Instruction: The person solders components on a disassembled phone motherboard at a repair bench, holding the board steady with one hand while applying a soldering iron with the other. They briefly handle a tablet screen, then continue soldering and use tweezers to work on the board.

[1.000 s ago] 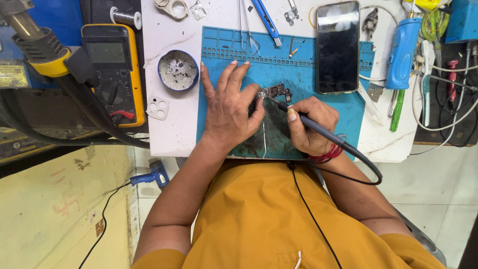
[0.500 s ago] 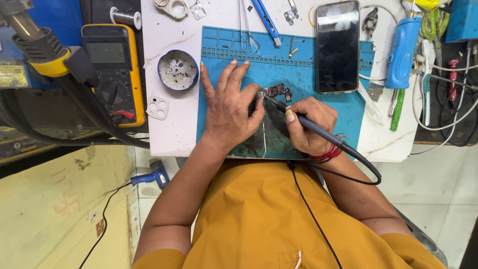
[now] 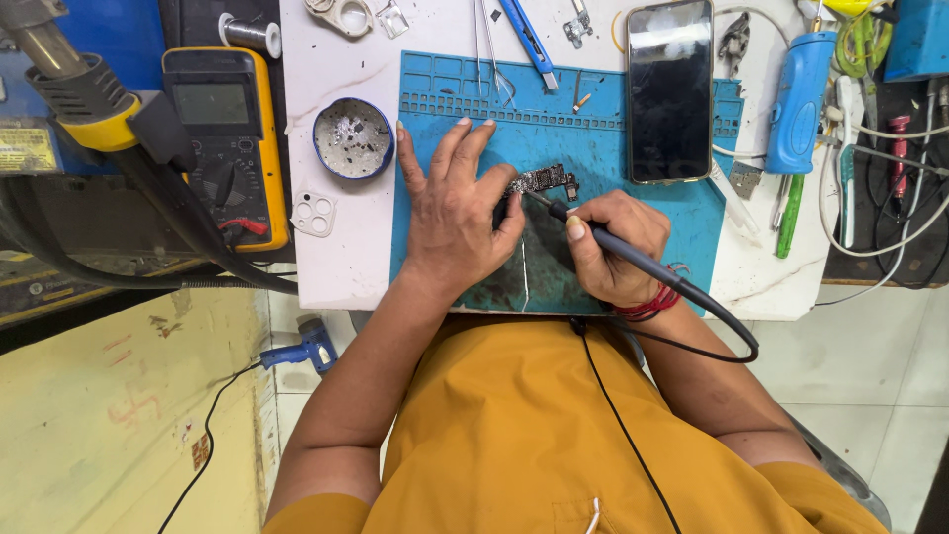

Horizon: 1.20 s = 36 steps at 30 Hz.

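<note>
i see a white worktop (image 3: 336, 267) over pale floor tiles (image 3: 870, 396), with a yellowish wall (image 3: 109, 425) at left.

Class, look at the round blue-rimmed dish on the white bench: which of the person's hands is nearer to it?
Left. The left hand lies flat on the blue mat, just right of the dish; the right hand, holding the soldering iron, is farther right.

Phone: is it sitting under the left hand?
No, the phone lies screen-up at the far right of the blue mat, apart from the left hand, which rests flat beside the small circuit board.
</note>
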Tool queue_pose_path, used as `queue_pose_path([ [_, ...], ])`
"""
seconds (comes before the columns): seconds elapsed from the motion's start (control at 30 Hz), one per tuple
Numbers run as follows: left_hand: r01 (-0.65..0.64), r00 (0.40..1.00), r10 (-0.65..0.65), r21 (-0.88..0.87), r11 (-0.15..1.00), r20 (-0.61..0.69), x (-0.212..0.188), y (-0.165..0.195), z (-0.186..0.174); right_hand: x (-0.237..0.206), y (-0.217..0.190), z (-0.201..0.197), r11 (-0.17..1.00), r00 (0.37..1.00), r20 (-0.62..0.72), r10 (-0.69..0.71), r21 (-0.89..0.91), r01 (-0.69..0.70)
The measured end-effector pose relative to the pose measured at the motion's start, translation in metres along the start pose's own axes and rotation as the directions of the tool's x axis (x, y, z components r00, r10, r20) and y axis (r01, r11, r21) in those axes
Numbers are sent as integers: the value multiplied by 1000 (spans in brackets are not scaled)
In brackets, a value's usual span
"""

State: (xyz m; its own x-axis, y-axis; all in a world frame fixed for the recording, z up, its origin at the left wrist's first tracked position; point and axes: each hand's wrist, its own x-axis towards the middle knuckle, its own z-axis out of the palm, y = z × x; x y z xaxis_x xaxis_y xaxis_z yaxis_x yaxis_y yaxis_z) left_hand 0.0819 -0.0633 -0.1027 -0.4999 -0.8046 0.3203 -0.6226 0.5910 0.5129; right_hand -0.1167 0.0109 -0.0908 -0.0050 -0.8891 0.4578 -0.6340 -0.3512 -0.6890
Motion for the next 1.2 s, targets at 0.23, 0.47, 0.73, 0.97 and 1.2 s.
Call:
queue_pose_path([
  [0.23,-3,1000,3,-1,1000,-3,0,-1,0,1,0,0,1000,1000,-4,-8,21,8],
  [0.47,-2,1000,2,-2,1000,-6,0,0,1,0,0,-1,1000,1000,4,-9,14,9],
  [0.73,-3,1000,3,-6,1000,-6,0,-1,1,1,0,0,1000,1000,-2,-2,10,2],
  [0.97,-3,1000,2,-5,1000,-6,0,0,0,0,-1,1,1000,1000,-2,2,-2,-2],
  [1.2,-1,1000,1,-6,1000,-1,0,-2,2,1,0,2,1000,1000,8,-6,-4,6],
])
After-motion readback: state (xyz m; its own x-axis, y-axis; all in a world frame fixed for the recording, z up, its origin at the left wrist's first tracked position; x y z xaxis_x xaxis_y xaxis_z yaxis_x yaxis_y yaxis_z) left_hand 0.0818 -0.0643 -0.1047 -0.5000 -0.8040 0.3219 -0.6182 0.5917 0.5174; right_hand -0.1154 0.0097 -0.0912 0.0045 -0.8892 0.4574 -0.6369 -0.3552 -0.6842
